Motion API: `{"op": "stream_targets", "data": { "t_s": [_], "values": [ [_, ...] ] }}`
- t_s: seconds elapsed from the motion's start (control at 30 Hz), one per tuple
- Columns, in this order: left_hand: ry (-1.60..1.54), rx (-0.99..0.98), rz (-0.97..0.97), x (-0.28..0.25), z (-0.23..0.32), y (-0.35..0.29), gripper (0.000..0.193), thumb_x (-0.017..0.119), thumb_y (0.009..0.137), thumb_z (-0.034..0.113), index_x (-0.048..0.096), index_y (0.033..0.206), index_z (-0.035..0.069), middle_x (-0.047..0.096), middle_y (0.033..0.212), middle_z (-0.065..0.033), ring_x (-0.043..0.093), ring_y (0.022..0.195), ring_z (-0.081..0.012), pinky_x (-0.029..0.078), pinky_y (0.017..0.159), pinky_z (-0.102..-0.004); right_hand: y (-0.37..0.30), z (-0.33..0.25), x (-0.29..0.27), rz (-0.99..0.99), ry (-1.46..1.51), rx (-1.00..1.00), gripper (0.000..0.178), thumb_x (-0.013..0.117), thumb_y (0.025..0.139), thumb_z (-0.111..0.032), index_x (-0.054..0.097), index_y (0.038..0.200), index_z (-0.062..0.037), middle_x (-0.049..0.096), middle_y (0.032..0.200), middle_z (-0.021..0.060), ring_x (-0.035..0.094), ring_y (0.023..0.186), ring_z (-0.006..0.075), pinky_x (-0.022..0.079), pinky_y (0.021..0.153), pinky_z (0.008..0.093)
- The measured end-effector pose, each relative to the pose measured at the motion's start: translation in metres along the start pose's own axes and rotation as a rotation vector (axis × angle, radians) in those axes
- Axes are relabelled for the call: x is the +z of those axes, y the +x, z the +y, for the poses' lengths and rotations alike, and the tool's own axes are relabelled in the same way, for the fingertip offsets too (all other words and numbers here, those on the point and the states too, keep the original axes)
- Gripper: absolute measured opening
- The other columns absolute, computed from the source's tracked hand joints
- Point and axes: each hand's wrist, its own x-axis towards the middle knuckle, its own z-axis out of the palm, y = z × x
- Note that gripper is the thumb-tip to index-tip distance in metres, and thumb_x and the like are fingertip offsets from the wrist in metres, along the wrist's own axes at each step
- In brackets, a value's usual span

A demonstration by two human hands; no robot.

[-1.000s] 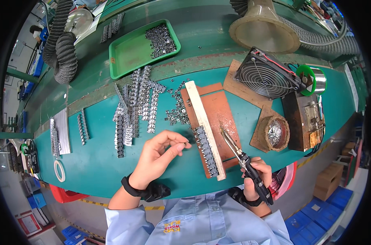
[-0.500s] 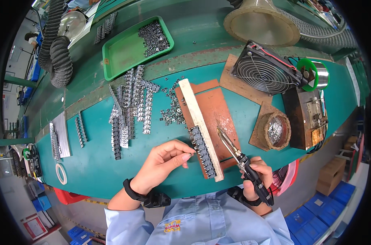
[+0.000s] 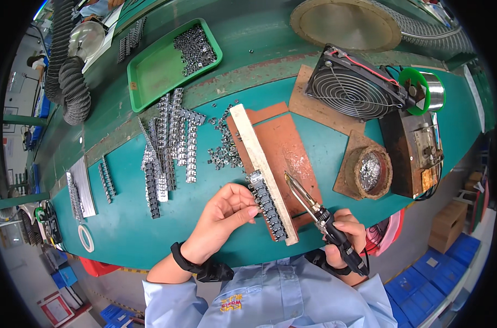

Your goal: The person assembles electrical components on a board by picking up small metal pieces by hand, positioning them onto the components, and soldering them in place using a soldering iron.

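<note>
My left hand [image 3: 221,217] is closed, thumb and forefinger pinched together at the left edge of a strip of small dark circuit boards [image 3: 269,209]. Whatever sits between those fingertips is too small to make out. The strip lies along a pale wooden bar [image 3: 258,145] fixed on a reddish-brown board [image 3: 293,158]. In my right hand [image 3: 348,232] is a soldering iron [image 3: 304,198] with a black handle. Its tip points up and left, over the brown board just right of the bar. Loose small metal parts [image 3: 224,156] are scattered left of the board.
More board strips [image 3: 166,145] are heaped to the left. A green tray [image 3: 144,85] with small metal parts stands behind them. At the right are a fan [image 3: 349,90], a solder spool [image 3: 434,93], a round pot [image 3: 371,172] and a metal-topped box [image 3: 404,158]. A tape ring [image 3: 86,238] lies far left.
The view has shifted slightly. My left fingertips stay pinched by the strip, now closer against its edge. The soldering iron remains in my right hand, hardly moved.
</note>
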Motion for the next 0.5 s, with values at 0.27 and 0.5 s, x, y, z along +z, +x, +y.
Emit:
{"op": "stream_targets", "data": {
  "t_s": [0.27, 0.5],
  "values": [
    [-0.003, 0.018, 0.012, 0.0019, -0.0007, 0.0008, 0.017, 0.057, 0.082, 0.002, 0.046, 0.095, 0.005, 0.054, 0.084, -0.0012, 0.053, 0.076, -0.0085, 0.045, 0.07, -0.0231, 0.0004, 0.0013, -0.0002, -0.011, -0.005, -0.008, 0.038, 0.068, 0.072, -0.02, 0.05, 0.096, 0.0019, 0.056, 0.064, 0.0104, 0.051, 0.054, 0.0216, 0.042, 0.056, 0.0326],
    [-0.007, 0.026, 0.011, 0.0032, -0.001, -0.0002, 0.016, 0.057, 0.082, 0.002, 0.046, 0.094, 0.005, 0.055, 0.083, -0.0015, 0.054, 0.076, -0.0095, 0.045, 0.071, -0.0231, 0.0004, -0.0003, 0.0004, -0.003, 0.005, 0.001, 0.037, 0.069, 0.071, -0.019, 0.05, 0.095, 0.0018, 0.056, 0.065, 0.0102, 0.051, 0.054, 0.0216, 0.042, 0.056, 0.033]
  ]
}}
